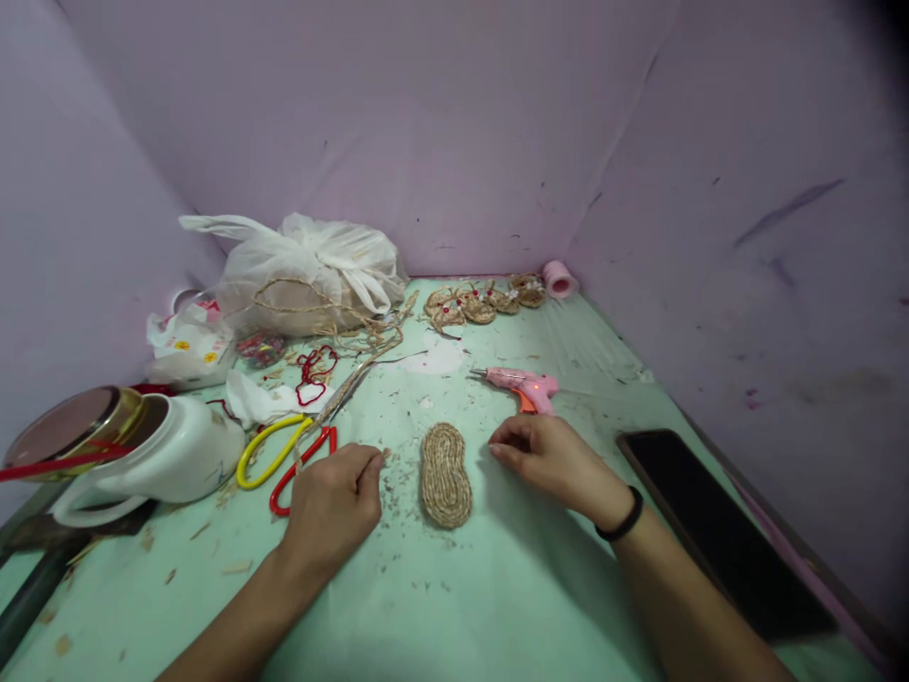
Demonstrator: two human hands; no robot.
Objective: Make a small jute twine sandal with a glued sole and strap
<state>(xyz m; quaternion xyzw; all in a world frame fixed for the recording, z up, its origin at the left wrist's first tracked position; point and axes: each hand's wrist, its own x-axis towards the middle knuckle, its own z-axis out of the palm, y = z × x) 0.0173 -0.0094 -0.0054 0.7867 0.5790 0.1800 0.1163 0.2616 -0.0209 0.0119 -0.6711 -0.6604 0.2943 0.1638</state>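
A woven straw slipper sole (446,475), coiled from braided cord, lies flat between my two hands. To its left, my left hand (337,497) is closed, thumb against curled fingers; whether it pinches anything small is hidden. That hand is beside scissors (274,453) with one yellow and one red handle loop, partly covering the red one. On the other side, my right hand (550,461) hovers with fingers loosely bent, a gap below the index finger, and nothing visible in it. Just beyond it rests a pink glue gun (524,384) with an orange trigger, nozzle pointing left.
Small straw slippers with beads (465,305) line the back, near a pink spool (560,279). A tied plastic bag (312,270), red cord (316,371) and a tipped white pitcher (188,450) occupy the left. A dark phone (724,530) lies right. Straw scraps dot the green tabletop.
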